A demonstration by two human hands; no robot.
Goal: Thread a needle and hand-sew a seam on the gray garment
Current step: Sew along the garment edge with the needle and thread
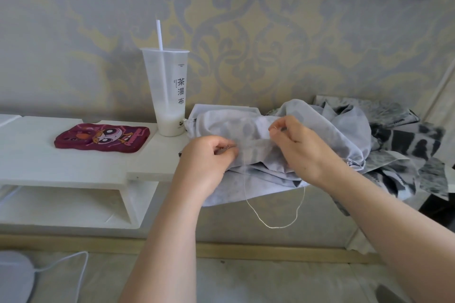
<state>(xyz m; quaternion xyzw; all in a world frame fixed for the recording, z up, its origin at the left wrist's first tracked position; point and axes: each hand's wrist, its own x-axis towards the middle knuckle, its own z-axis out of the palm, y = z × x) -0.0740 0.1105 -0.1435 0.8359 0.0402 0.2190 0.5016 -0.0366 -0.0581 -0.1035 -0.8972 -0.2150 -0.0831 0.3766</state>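
The gray garment (248, 128) lies bunched on the right end of the white shelf (73, 162) and hangs over its edge. My left hand (209, 157) pinches the fabric at a fold, with something small and thin, perhaps the needle, at its fingertips. My right hand (300, 145) is raised over the garment with thumb and forefinger pinched together, apparently on the thread. A pale thread (275, 225) hangs in a loop below the garment between both hands.
A tall plastic cup (167, 96) with a straw and a little milky drink stands just left of the garment. A maroon cartoon phone case (103, 139) lies further left. Black-and-white patterned cloth (406, 145) is heaped at the right. A white cable (73, 263) runs at lower left.
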